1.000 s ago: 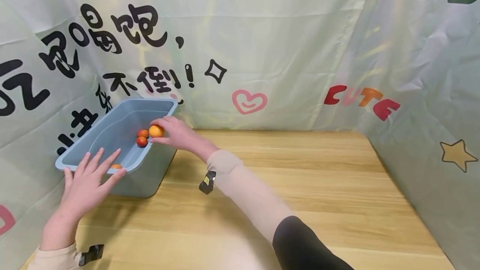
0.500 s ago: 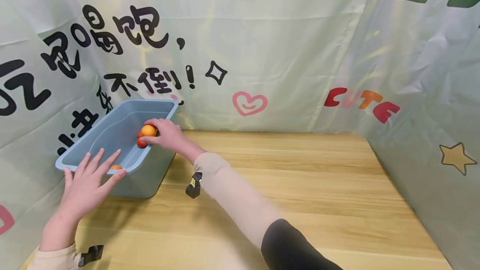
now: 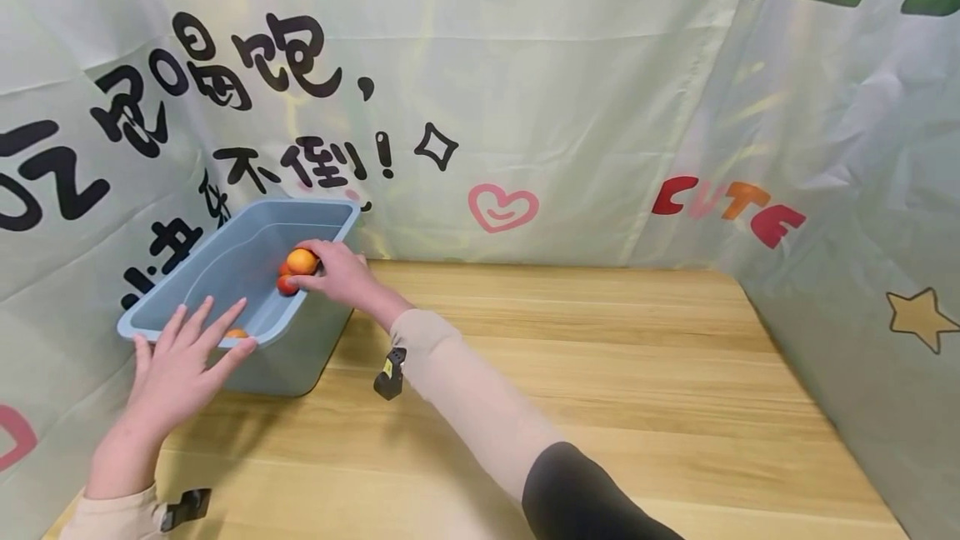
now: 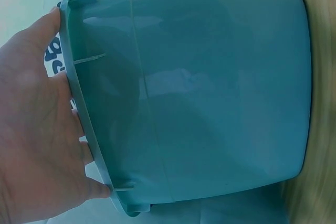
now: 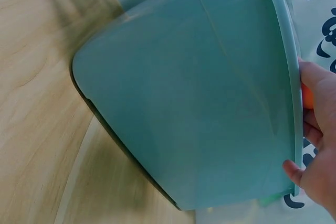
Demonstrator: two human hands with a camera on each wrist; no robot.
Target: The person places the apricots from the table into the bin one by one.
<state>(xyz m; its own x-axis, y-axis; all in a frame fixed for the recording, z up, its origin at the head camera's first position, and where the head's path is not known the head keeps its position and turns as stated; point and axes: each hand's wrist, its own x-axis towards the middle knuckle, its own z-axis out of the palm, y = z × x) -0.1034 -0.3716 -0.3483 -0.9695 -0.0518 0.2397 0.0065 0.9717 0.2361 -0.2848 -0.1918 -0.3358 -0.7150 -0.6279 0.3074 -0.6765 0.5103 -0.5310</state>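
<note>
A blue-grey plastic bin (image 3: 296, 361) stands at the left of the table. My right hand (image 3: 341, 275) reaches over its right rim and holds an orange (image 3: 302, 262) between thumb and fingers, just inside the bin. Close beside and below this fruit are two smaller red round fruits (image 3: 286, 285), partly covered by it. Another orange-coloured fruit (image 3: 237, 332) shows at the near end, mostly hidden behind the rim. My left hand (image 3: 176, 369) rests on the near rim, fingers spread and straight. In the right wrist view, a bit of orange (image 5: 307, 97) shows behind the rim.
The wooden table (image 3: 585, 373) extends to the right of the bin. Printed cloth (image 3: 570, 107) hangs along the back and both sides, close to the bin at the left.
My right hand has moved left and slightly down with the orange, further inside the bin, then stayed nearly still. The left hand has kept its place on the rim.
</note>
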